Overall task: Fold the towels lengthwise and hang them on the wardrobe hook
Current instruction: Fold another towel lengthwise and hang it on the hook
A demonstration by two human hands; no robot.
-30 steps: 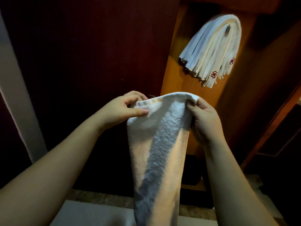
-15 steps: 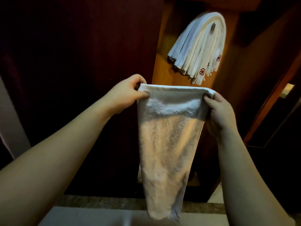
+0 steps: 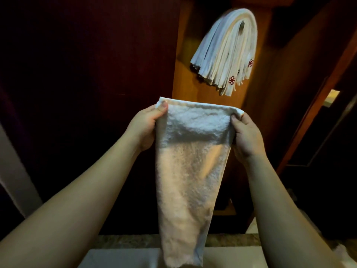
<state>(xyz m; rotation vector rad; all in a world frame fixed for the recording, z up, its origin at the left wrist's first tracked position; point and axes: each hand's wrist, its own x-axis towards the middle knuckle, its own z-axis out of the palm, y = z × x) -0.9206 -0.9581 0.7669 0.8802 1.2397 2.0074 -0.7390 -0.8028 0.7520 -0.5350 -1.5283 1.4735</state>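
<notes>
Dark wardrobe wood (image 3: 87,64) fills the space ahead of me. With my left hand (image 3: 146,126) I pinch one top corner of a white towel (image 3: 189,171), with my right hand (image 3: 246,136) the other, so it hangs straight down between them. Beyond, folded towels (image 3: 228,51) drape over the wardrobe hook (image 3: 242,27).

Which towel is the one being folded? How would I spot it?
Find the orange wooden panel with the bunch of towels hanging from its hook. Below it, the white towel hangs down, its top corners pinched by the left hand and the right hand. Unlike the bunch, it is single and spread wide.
</notes>
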